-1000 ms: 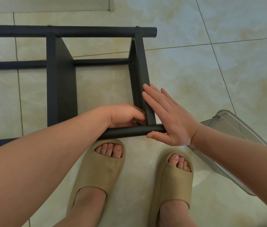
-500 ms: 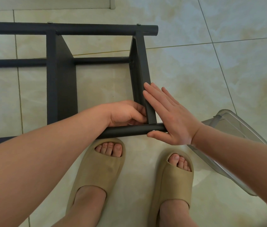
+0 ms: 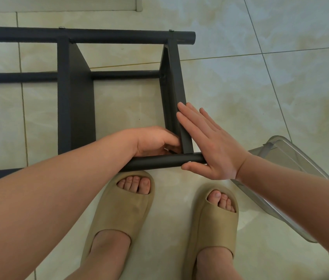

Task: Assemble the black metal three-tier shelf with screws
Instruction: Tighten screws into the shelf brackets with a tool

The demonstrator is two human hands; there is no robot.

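Observation:
The black metal shelf (image 3: 74, 102) lies on its side on the tiled floor, with two shelf panels standing between round poles. My right hand (image 3: 210, 144) lies flat with straight fingers against the outer face of the right panel (image 3: 176, 81), its thumb under the end of the near pole (image 3: 159, 161), where a small silver screw head (image 3: 189, 162) shows. My left hand (image 3: 157, 141) is curled inside the corner where that panel meets the near pole; what its fingertips hold is hidden. Two screw heads sit on the far pole (image 3: 119, 37).
A clear plastic container (image 3: 287, 178) lies tilted on the floor at the right, partly under my right forearm. My two feet in tan slippers (image 3: 123, 211) stand just in front of the near pole. A white baseboard runs along the top edge.
The view has shifted slightly. Both hands stay at the same corner of the shelf; the left fingers have shifted a little inside the corner.

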